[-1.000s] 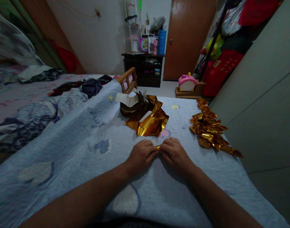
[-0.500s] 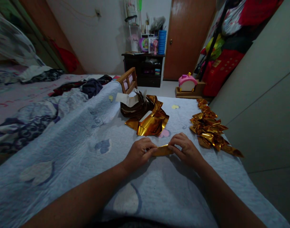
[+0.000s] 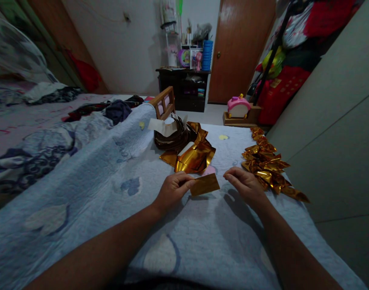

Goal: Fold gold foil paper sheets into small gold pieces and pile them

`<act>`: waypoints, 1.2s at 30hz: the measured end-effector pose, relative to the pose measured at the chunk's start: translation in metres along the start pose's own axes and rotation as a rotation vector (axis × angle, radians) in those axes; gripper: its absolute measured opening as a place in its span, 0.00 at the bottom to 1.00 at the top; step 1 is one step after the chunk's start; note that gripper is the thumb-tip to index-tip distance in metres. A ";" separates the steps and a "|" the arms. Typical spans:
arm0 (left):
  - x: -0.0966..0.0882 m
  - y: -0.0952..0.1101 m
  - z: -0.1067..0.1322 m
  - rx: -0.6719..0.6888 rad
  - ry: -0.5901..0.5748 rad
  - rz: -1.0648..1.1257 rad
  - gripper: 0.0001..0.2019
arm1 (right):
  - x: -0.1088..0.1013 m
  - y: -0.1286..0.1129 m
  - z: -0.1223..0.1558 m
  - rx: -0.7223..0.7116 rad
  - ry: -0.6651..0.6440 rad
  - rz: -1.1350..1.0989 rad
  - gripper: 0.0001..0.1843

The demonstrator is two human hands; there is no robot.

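Note:
My left hand [image 3: 174, 188] pinches the left end of a gold foil paper strip [image 3: 205, 185], folded into a small flat rectangle, between thumb and fingers. The strip is held just above the bedspread. To its right is my right hand [image 3: 244, 184], thumb and fingertips together, apart from the strip and with nothing visible in them. Beyond the hands lies a loose heap of shiny gold foil paper [image 3: 194, 158]. Behind it sits a curled stack of paper sheets [image 3: 169, 139], dark brown with pale faces showing.
Folded gold foil pieces [image 3: 267, 165] lie in a row along the right edge of the blue bedspread [image 3: 111, 225], beside a pale cabinet [image 3: 335, 121]. Rumpled clothes [image 3: 51, 141] cover the left side. A wooden rail [image 3: 163, 102] stands at the far end.
My right hand has let go of the strip's right end and moved slightly right. The strip now shows a broader face, tilted up, still in my left hand.

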State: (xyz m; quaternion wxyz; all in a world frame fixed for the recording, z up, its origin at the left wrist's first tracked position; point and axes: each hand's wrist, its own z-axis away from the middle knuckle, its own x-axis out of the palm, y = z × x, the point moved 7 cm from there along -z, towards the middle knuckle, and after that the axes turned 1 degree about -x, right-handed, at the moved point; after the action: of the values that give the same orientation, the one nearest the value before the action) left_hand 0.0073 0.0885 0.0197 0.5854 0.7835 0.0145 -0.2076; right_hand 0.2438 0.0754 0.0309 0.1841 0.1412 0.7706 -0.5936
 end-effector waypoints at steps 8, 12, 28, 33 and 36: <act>0.008 -0.007 0.002 -0.079 0.038 0.153 0.06 | 0.020 0.001 0.007 0.056 0.038 -0.227 0.12; 0.002 0.004 0.004 0.075 0.103 -0.037 0.05 | 0.022 0.000 0.009 0.062 0.007 -0.236 0.14; 0.015 0.038 0.021 0.548 0.100 -0.530 0.09 | 0.046 0.002 0.013 0.187 -0.101 -0.473 0.14; 0.020 0.043 0.027 0.611 0.117 -0.592 0.08 | 0.045 0.005 0.013 0.192 -0.064 -0.466 0.13; 0.024 0.043 0.027 0.588 0.061 -0.542 0.09 | 0.046 0.001 0.013 0.154 -0.043 -0.420 0.13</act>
State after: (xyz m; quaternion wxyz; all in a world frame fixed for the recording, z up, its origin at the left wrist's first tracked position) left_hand 0.0318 0.0445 0.0446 0.2595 0.8914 0.1778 -0.3264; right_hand 0.2050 0.0634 0.0064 0.0617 -0.0214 0.7312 -0.6790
